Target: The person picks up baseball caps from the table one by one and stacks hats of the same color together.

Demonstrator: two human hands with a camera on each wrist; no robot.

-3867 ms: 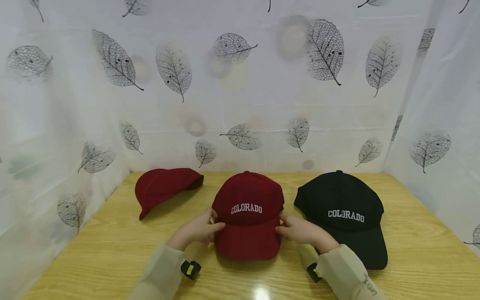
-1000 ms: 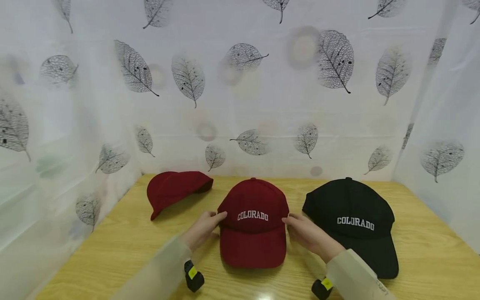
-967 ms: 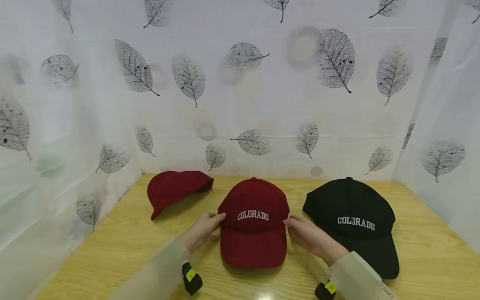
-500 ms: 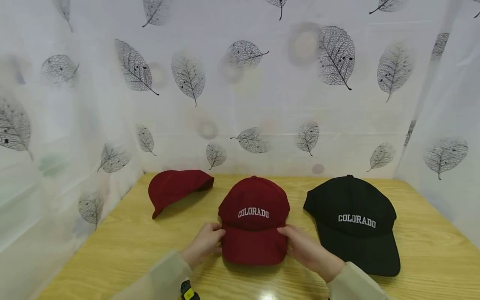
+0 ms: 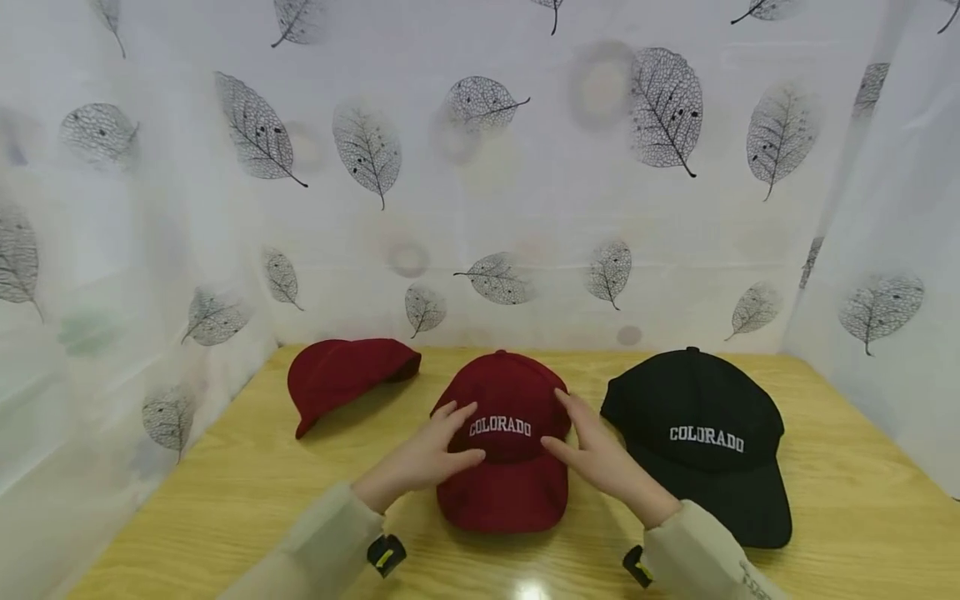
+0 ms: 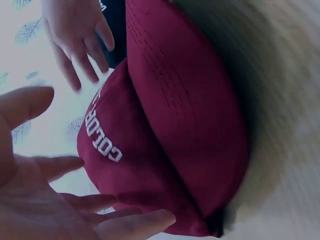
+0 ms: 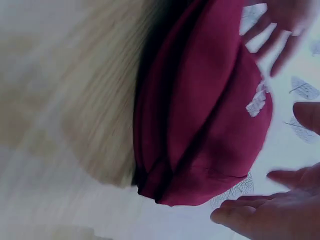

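A dark red baseball cap with white COLORADO lettering sits on the wooden table, brim toward me. My left hand is spread over its left side, fingers straight and apart. Opposite it, my right hand is also spread, thumb and forefinger overlapping the cap's right side in the head view. Both wrist views show a gap between the fingers and parts of the red crown; in the right wrist view, the fingers stand just off the crown. Neither hand grips anything.
To the right, a black COLORADO cap rests close to my right forearm. Another red cap lies on its side at the back left. A white curtain with leaf prints encloses the table at the back and sides.
Half a second ago both hands held the middle cap at the sides of its brim; they have let go, risen and spread their fingers. The cap stays in about the same place.
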